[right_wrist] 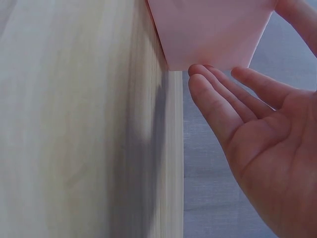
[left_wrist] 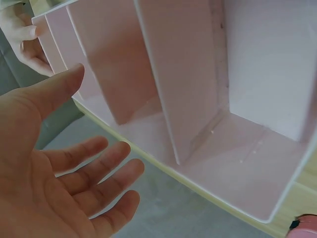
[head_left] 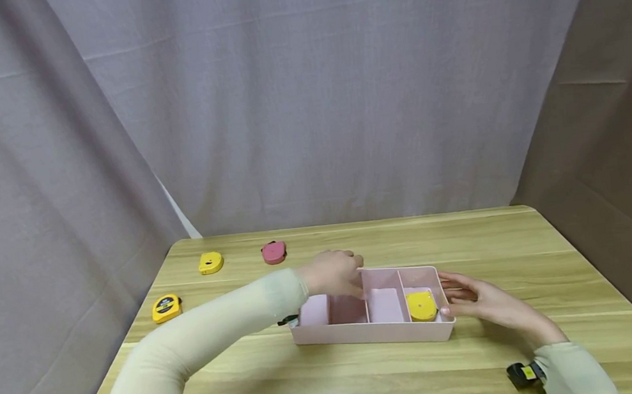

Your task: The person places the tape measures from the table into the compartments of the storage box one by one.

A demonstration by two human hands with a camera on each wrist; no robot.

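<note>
A pink divided tray (head_left: 365, 335) lies on the wooden table (head_left: 335, 381), mid-table. One yellow tape measure (head_left: 422, 306) sits in its right-hand compartment. My left hand (head_left: 332, 273) hovers over the tray's far left rim; in the left wrist view it (left_wrist: 74, 163) is open with the palm up, beside the tray (left_wrist: 247, 163) and holding nothing. At the tray's right end, my right hand (head_left: 477, 302) is open. The right wrist view shows its fingertips (right_wrist: 205, 74) against the tray's wall (right_wrist: 213, 34).
Two yellow tape measures (head_left: 210, 262) (head_left: 166, 308) and a pink one (head_left: 274, 253) lie on the table's far left. A small dark object (head_left: 288, 320) peeks out at the tray's left end. Grey curtains hang behind and to both sides.
</note>
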